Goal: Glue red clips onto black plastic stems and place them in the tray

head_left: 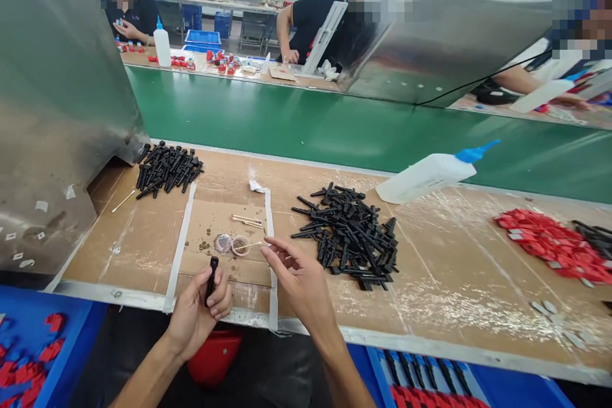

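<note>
A slim black plastic part stands upright in my left hand, its blockier end up and my fingers wrapped around it. My right hand is just right of a cotton swab, thumb and index finger slightly apart at its outer end. Whether they touch it, I cannot tell. The swab leans over the rim of a small round pot. A second round piece, perhaps its lid, lies beside the pot. More swabs lie behind, on a cardboard sheet spotted with dark stains.
Black parts form a left pile and a right pile. A white bottle with a blue nozzle leans behind. Red parts lie far right. Beyond the green belt, other people work. Blue bins sit below the table edge.
</note>
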A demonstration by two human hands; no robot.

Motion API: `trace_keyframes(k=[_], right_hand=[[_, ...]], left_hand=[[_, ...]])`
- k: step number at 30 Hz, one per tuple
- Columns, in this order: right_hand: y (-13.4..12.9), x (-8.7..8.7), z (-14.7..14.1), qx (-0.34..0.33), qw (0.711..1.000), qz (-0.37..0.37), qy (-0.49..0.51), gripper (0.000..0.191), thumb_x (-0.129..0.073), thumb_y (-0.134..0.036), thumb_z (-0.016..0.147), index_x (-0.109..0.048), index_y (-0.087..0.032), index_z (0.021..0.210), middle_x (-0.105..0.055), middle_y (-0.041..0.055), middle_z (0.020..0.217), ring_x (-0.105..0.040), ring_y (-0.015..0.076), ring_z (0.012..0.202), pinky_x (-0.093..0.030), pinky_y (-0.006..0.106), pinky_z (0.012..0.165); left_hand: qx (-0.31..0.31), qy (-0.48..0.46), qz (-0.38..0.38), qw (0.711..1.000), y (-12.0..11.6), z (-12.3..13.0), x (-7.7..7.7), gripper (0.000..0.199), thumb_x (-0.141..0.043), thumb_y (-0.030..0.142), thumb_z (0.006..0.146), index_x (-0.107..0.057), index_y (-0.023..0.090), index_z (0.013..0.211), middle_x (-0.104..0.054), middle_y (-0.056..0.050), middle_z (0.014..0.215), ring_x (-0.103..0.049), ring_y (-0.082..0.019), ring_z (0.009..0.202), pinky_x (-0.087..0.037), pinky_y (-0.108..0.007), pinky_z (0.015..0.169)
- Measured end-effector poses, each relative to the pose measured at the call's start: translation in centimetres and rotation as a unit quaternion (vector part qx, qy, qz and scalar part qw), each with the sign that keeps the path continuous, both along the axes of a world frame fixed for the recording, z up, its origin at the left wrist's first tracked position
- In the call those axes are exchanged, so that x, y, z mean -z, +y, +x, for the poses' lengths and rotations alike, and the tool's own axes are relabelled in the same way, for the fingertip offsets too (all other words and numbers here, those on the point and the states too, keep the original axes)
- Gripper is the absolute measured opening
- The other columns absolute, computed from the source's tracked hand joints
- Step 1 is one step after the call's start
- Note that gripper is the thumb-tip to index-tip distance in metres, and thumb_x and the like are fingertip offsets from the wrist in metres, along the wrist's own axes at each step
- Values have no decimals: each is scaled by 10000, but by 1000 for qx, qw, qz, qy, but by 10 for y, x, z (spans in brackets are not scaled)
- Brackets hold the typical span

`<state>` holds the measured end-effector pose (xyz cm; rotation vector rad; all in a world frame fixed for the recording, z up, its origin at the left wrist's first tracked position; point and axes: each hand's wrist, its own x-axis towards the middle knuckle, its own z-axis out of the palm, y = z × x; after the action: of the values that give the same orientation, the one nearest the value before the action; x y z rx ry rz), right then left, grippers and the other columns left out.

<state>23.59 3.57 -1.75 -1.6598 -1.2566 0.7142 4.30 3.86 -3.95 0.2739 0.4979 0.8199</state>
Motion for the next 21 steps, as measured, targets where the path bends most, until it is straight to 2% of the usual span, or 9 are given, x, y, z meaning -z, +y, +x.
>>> trace_keyframes(k=[6, 11, 16, 21], right_hand=[[10, 0, -20, -37, 998, 39, -16, 167, -649, -343, 883, -732, -221, 962, -687, 11, 795, -559, 144, 647, -454, 268, 615], [15, -2, -31, -69, 991, 89, -70, 122, -649, -282, 886, -735, -224, 950, -721, 29, 888, -600, 154, 692, -465, 275, 612], [9, 2, -22, -4, 984, 133, -122, 126, -641, -257, 896, -723, -206, 976, -756, 41, 937, -689, 173, 793, -530, 300, 765], [2, 10, -13, 42, 986, 125, -97, 139, -651, -271, 888, -734, -194, 969, -767, 46, 923, -715, 183, 797, -556, 310, 790]], left_hand=[[5, -15, -5, 1000, 0, 1, 4, 327, -339, 326, 999, -491, 158, 763, -289, 54, 565, -208, -92, 500, -210, -248, 519], [10, -24, -6, 1000, 0, 2, 4, 323, -350, 327, 993, -495, 154, 763, -293, 53, 565, -218, -89, 498, -196, -240, 512], [11, -40, -14, 999, 2, 3, 2, 333, -339, 326, 999, -505, 148, 772, -276, 58, 567, -202, -87, 499, -199, -241, 518], [21, -49, -23, 998, 2, 4, 4, 323, -336, 320, 1001, -505, 149, 786, -250, 65, 568, -175, -85, 495, -191, -244, 514]])
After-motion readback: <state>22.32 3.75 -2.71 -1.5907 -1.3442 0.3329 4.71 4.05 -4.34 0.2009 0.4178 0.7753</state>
